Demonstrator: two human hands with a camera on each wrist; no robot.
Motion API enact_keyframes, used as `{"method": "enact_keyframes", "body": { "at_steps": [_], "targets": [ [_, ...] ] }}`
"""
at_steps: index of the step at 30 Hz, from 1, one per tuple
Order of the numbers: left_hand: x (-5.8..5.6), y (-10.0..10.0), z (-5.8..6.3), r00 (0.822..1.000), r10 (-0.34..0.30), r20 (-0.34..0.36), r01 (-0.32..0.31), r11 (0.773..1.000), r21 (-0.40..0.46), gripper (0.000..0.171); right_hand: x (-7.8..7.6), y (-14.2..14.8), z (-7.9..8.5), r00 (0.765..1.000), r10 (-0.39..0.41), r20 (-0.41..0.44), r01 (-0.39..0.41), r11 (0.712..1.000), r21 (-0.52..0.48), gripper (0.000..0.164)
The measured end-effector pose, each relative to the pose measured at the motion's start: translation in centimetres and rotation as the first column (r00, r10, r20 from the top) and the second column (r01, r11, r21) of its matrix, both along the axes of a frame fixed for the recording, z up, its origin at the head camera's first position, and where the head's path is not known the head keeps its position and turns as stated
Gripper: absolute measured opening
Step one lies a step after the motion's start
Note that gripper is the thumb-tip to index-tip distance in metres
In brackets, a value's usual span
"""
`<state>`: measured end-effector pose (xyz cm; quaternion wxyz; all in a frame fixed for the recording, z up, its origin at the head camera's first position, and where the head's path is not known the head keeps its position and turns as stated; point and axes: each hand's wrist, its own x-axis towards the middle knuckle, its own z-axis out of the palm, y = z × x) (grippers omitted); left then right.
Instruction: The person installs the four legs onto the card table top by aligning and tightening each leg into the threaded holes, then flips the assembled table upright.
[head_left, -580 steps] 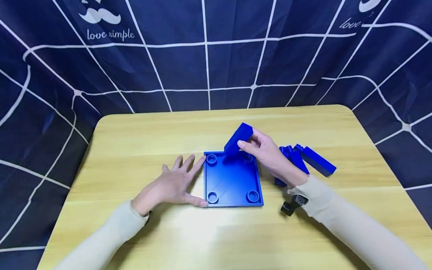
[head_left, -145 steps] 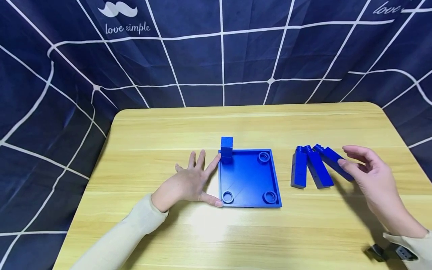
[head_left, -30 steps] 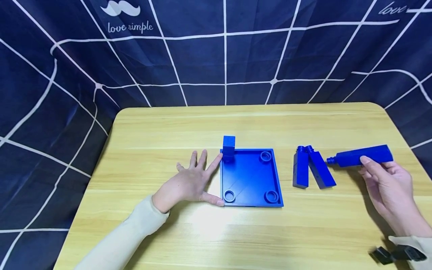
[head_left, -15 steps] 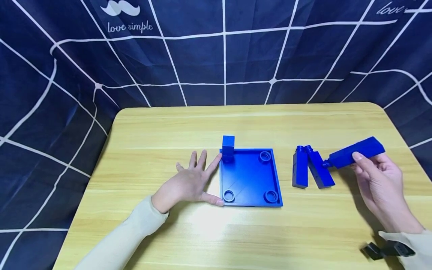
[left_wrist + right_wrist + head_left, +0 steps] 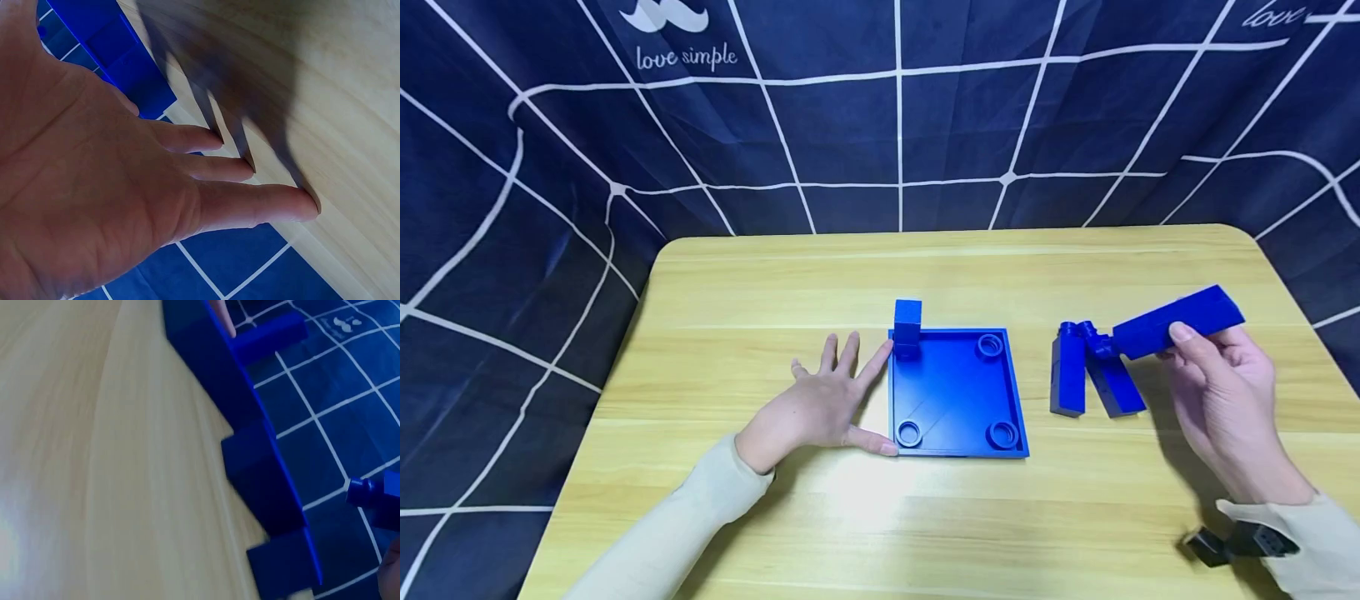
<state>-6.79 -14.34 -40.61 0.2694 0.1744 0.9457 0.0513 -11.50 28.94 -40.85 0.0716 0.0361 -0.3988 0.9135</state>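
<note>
One blue post is in my right hand in the head view, pinched about mid-body with the thumb on the near face. Its narrow peg points left over the nearer of two lying posts; I can't tell whether they touch. I'd guess light, stiff plastic, a bit slick on the flat sides and hard to break, the peg's neck being weakest. So the square body seems the place to hold, leaving the peg free. My left hand is spread, gripping nothing, thumb and forefinger at the left edge of the blue tray.

From my left wrist, those fingers look straight and apart.

From my right wrist, the held post's peg end shows at the right edge.
</note>
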Motion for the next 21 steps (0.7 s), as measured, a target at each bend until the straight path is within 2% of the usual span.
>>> {"method": "enact_keyframes", "body": {
  "at_steps": [5,12,16,21],
  "targets": [
    [-0.1,0.0,-0.1,1.0,0.003,0.006,-0.003,1.0,0.0,0.14,0.1,-1.2,0.3,1.0,0.024,0.017,-0.025,0.997,0.067,0.021],
    [-0.1,0.1,-0.1,1.0,0.001,0.015,-0.001,1.0,-0.004,0.14,-0.3,-2.8,0.7,0.993,0.113,0.015,-0.114,0.98,0.163,0.026],
    [-0.2,0.2,-0.1,1.0,-0.001,0.02,0.001,1.0,0.002,0.14,-0.5,-3.8,0.9,0.988,0.157,0.002,-0.152,0.951,0.269,0.03],
    [-0.1,0.1,-0.2,1.0,0.002,0.009,-0.002,1.0,-0.002,0.14,-1.0,-5.4,0.8,0.981,0.195,0.011,-0.183,0.898,0.4,0.036]
  ]
}}
